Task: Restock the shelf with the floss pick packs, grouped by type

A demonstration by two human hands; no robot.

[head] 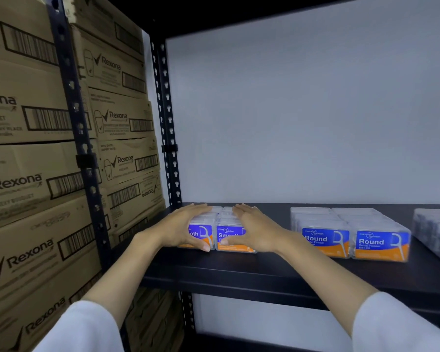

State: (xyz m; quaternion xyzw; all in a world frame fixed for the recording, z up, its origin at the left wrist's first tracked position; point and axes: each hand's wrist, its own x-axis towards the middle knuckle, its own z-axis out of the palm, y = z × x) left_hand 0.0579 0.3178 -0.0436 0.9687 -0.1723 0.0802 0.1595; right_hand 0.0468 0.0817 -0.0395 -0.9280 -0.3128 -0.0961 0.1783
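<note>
Head view: my left hand (186, 226) and right hand (252, 228) each lie over and grip a Smooth pack (230, 237) on the black shelf (264, 270); Round packs (353, 237) stand right, Rexona cartons (31, 153) left (behind the upright (80, 138)).

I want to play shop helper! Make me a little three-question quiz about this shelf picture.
1. True or false: both hands are on the Smooth packs.
2. Which word is on the packs standing to the right of the hands? A) Round B) Mint C) Square
3. Fill in: the cardboard boxes at the left say ____.

Key:
1. True. The left hand and right hand each lie over a Smooth pack on the black shelf, thumb on its front.
2. A
3. Rexona
</note>
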